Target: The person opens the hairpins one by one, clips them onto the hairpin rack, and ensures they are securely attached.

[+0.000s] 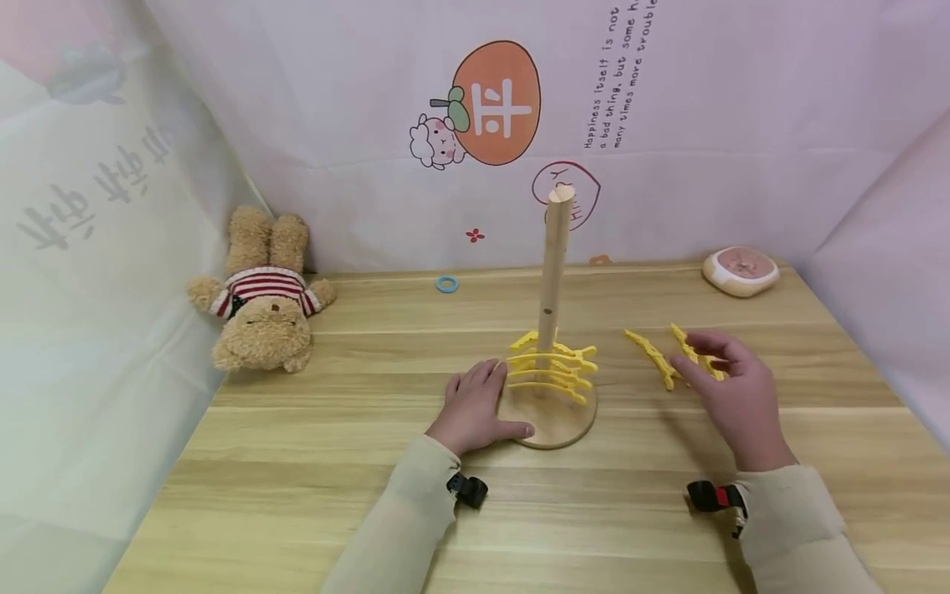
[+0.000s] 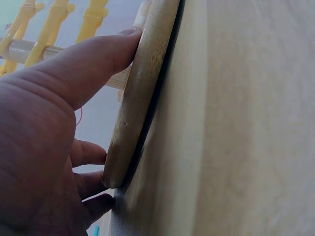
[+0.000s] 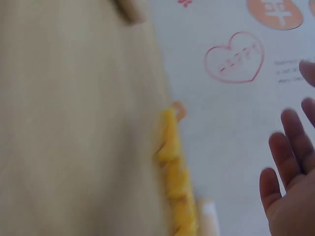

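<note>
A round wooden base [image 1: 545,422] with an upright wooden post [image 1: 555,272] stands mid-table. Several thin, curved yellow pieces with forked ends [image 1: 557,373] are stacked around the foot of the post. My left hand [image 1: 475,408] holds the base by its rim, thumb over the top and fingers at the far edge, as the left wrist view shows. To the right, loose yellow pieces [image 1: 653,360] lie on the table. Above them hovers my right hand [image 1: 731,388], fingers spread and apart from the pieces in the right wrist view [image 3: 293,167]. Part of one piece is hidden behind its fingers.
A teddy bear [image 1: 267,297] in a striped top lies at the back left. Near the back edge are a blue ring [image 1: 447,284] and a white, rounded device [image 1: 740,271]. Printed cloth [image 1: 356,165] hangs behind and at both sides of the wooden table [image 1: 312,462].
</note>
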Available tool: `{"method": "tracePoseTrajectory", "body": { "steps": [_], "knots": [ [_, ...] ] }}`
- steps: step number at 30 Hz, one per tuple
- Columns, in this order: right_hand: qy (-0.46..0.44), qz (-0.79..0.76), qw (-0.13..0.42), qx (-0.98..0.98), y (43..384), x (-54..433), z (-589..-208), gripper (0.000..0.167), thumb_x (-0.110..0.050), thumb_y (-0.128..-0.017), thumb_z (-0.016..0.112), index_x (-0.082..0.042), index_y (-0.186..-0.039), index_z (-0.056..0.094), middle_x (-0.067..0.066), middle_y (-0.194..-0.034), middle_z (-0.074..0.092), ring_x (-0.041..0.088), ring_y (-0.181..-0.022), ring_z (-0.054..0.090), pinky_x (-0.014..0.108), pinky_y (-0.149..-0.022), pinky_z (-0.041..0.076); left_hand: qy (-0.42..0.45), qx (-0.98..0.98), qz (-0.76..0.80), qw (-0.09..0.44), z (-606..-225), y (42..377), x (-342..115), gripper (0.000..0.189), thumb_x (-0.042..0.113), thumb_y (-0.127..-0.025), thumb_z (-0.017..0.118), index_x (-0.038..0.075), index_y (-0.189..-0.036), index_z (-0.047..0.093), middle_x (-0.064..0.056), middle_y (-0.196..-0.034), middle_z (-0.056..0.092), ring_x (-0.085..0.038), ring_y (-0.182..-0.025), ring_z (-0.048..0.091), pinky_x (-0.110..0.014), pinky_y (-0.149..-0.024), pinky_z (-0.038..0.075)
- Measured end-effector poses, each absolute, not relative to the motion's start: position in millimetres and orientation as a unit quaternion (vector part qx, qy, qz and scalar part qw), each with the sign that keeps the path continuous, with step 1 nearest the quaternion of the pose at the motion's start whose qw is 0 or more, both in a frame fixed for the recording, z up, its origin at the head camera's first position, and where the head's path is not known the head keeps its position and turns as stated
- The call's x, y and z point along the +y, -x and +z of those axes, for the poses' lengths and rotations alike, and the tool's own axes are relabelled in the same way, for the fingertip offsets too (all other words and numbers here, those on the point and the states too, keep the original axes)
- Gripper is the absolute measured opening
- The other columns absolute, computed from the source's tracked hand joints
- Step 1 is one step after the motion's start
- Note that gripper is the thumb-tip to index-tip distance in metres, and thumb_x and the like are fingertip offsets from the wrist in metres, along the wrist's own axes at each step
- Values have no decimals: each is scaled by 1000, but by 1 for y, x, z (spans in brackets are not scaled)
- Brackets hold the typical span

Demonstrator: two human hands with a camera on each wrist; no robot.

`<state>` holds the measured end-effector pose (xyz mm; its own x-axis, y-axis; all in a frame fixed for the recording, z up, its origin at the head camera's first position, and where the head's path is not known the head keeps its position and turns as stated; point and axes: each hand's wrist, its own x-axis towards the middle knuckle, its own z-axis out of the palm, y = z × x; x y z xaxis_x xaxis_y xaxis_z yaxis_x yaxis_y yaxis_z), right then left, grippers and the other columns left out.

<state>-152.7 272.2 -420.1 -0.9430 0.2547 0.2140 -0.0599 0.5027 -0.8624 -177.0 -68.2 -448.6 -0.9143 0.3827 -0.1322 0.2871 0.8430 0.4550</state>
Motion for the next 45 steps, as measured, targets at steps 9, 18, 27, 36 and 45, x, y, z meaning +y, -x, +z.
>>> {"method": "tracePoseTrajectory", "body": {
  "steps": [9,18,27,36,45],
  "knots": [
    [127,475,100,-865,145,307,-440,63,-40,-92,73,-4,-139,53,4,-130,55,7,-103,49,12,-72,44,-168,955,218,114,-448,178,-70,108,66,-78,75,13,-159,29,-7,-163,28,-26,-151,21,-55,-119,11],
    [142,421,-2,-896,147,330,-450,86,-50,-94,66,7,-149,35,33,-142,43,44,-121,47,38,-85,45,-167,954,221,115,-450,178,-69,110,67,-77,76,13,-160,28,-7,-163,27,-25,-151,20,-55,-119,11],
    [89,319,-57,-942,153,349,-447,85,-52,-94,65,15,-140,39,43,-129,45,56,-112,47,64,-87,42,-168,955,219,109,-452,179,-71,110,67,-77,75,12,-160,28,-6,-163,27,-23,-151,20,-54,-119,11],
    [107,285,-64,-950,143,367,-446,79,-55,-93,65,12,-133,53,35,-120,60,45,-100,59,48,-73,47,-177,957,204,109,-450,181,-70,109,68,-78,74,12,-160,28,-5,-164,26,-23,-151,20,-53,-119,13],
    [207,352,24,-913,141,369,-453,67,-39,-94,67,11,-136,53,2,-88,68,4,-67,57,22,-57,44,-177,957,203,106,-453,180,-71,109,68,-78,74,11,-159,29,-6,-164,27,-23,-151,21,-54,-118,14]
  ]
}}
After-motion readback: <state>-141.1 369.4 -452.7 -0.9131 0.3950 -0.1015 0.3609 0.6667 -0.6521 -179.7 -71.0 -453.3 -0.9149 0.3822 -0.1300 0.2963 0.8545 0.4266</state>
